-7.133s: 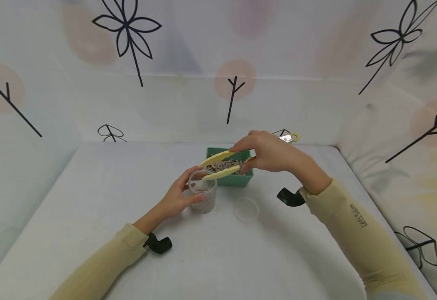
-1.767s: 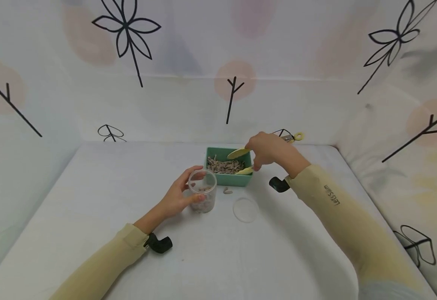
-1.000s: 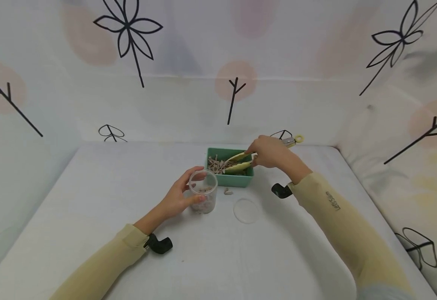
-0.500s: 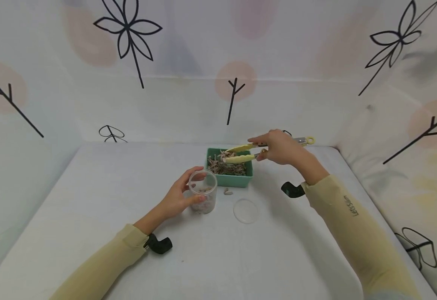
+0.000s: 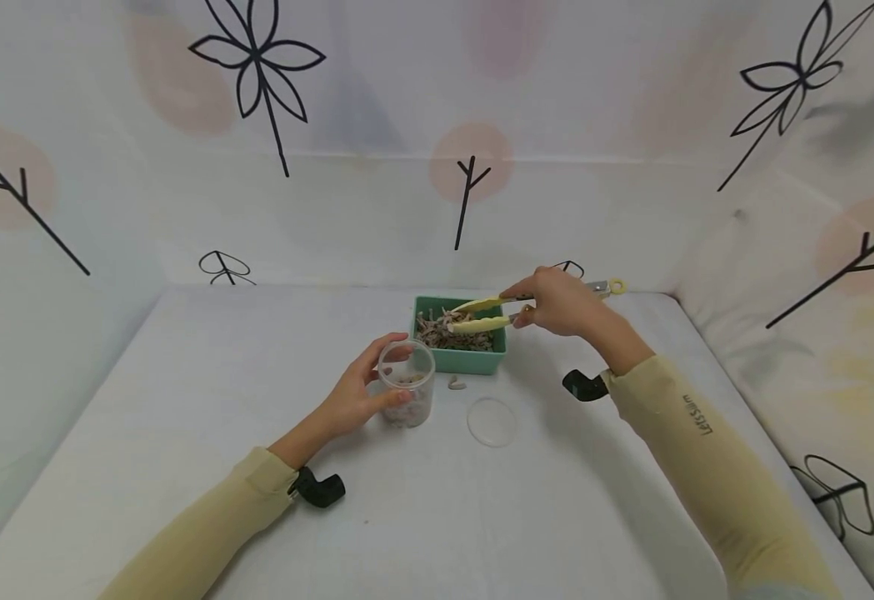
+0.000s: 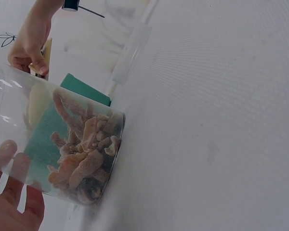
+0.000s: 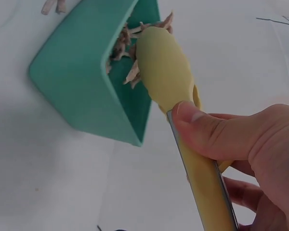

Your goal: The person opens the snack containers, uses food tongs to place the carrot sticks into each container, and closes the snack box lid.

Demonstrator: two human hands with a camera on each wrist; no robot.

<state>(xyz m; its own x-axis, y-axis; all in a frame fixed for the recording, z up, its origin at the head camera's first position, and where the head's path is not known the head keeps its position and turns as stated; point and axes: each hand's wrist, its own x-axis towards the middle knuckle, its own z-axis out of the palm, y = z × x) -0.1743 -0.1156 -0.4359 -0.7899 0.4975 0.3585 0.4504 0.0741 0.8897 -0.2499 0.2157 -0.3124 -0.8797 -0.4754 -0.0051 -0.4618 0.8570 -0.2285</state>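
Note:
My left hand grips a clear plastic jar, thumb and fingers around its side as it stands on the table. Knobbly pale brown dried strips fill its lower part in the left wrist view. My right hand holds yellow-tipped metal tongs over a green rectangular box. More dried strips lie in that box. In the right wrist view, strips show beside the tongs' head, at the box's opening; I cannot tell whether the tongs pinch them.
A round clear lid lies flat on the white table, right of the jar. A small loose strip is on the cloth in front of the green box. Printed fabric walls border the table at the back and sides.
The tongs have gone from over the jar into the green box, risen, then dropped slightly. A loose strip has appeared on the table. My left hand keeps its hold on the jar.

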